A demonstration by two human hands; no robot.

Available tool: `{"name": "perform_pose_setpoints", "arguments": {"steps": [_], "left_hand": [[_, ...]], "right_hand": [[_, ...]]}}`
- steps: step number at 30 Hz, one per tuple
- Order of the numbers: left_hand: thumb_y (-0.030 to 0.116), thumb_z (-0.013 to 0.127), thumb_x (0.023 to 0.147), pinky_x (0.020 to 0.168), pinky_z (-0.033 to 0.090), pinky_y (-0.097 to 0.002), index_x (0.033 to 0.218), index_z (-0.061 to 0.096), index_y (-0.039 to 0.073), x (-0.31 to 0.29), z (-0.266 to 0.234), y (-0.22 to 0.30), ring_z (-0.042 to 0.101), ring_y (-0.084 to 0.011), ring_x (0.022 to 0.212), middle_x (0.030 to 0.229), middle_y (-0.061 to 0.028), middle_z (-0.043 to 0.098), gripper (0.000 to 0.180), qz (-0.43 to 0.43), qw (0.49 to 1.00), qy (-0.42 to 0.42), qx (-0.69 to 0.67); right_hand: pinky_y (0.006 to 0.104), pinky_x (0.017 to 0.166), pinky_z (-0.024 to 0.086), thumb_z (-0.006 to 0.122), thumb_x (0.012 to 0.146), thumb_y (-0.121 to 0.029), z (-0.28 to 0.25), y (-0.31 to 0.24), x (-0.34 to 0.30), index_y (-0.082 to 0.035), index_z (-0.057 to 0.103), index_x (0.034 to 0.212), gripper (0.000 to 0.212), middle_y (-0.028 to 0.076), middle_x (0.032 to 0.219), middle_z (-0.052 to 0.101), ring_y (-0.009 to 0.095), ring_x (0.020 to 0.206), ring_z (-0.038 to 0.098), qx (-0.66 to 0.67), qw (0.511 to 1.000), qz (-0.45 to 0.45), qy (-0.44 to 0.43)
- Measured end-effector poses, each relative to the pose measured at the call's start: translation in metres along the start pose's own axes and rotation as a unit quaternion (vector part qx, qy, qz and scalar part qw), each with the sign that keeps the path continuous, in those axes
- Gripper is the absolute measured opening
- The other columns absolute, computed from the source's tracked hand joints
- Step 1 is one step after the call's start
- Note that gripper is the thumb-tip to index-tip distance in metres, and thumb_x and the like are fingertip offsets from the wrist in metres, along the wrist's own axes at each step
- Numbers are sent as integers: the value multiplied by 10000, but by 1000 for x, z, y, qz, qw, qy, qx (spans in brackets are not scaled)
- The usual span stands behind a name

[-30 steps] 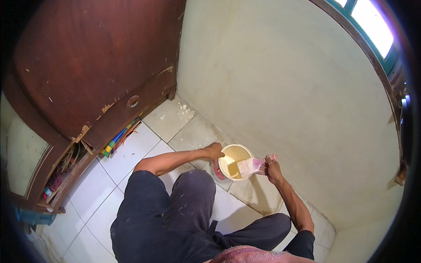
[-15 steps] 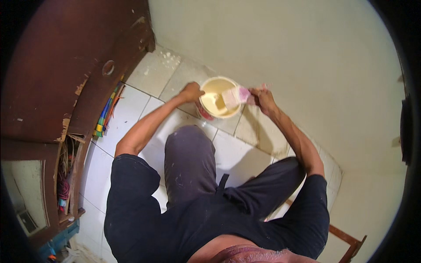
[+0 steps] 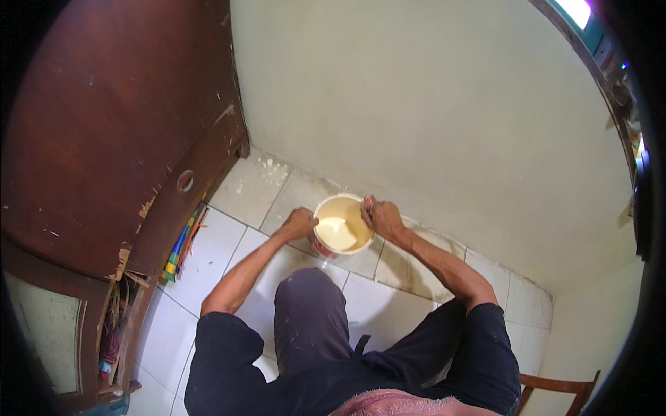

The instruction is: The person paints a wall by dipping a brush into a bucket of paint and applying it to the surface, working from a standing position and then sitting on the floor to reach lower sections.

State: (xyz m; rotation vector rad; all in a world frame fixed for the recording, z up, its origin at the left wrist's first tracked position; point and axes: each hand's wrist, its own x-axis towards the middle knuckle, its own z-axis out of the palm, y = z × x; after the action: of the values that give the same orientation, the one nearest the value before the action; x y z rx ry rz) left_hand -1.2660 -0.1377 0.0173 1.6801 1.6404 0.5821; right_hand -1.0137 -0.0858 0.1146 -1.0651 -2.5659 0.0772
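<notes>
A round cream-coloured bucket (image 3: 320, 239) with a reddish patch on its outside stands on the tiles in front of my knee. Pale yellow paint (image 3: 336, 234) lies in it. My left hand (image 3: 298, 224) is closed on the bucket's left rim. At the right rim, my right hand (image 3: 383, 218) is closed round a paintbrush; only a small reddish bit of the brush (image 3: 368, 200) shows by the fingers, and its bristles are hidden behind the hand and rim.
A pale wall (image 3: 430, 111) rises just beyond the bucket. On the left stands a worn dark brown wooden cabinet (image 3: 118, 118) with splintered edges. A colourful striped thing (image 3: 182, 243) lies at its foot. A brown wooden frame (image 3: 562, 383) is at the lower right.
The brush, seen over the bucket with its pink and white head before, is now mostly hidden. My right hand has come closer to the rim. The view has tilted up, showing more wall.
</notes>
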Motion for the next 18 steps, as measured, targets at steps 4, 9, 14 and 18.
{"name": "perform_pose_setpoints", "arguments": {"steps": [4,9,14,18], "left_hand": [[281,548,783,666,494,-418,753,636,-47,-8,-10,10,626,-350,648,715,-250,623,340,-16,998,11,-60],[256,543,780,666,499,-407,764,641,-50,-5,-21,16,644,-314,652,711,-227,638,323,-22,999,29,-31],[269,520,800,693,516,-395,900,636,-55,6,-17,9,673,-285,688,757,-175,672,358,-70,989,-41,-126],[357,505,817,672,534,-369,1120,537,-80,10,-15,3,679,-308,768,927,-207,660,532,-117,992,-45,-8]], "right_hand": [[472,485,457,501,891,-234,-28,-30,8,-16,512,865,220,182,569,575,386,509,568,28,998,-60,-5],[422,496,478,571,829,-220,-40,-32,18,-8,557,764,223,174,590,590,331,516,599,140,986,87,16],[385,509,479,608,806,-247,-36,-14,11,24,593,686,296,156,592,593,253,510,604,385,888,249,31],[354,540,494,629,794,-247,-28,-7,6,10,603,707,273,120,626,621,200,555,615,328,908,259,-17]]}}
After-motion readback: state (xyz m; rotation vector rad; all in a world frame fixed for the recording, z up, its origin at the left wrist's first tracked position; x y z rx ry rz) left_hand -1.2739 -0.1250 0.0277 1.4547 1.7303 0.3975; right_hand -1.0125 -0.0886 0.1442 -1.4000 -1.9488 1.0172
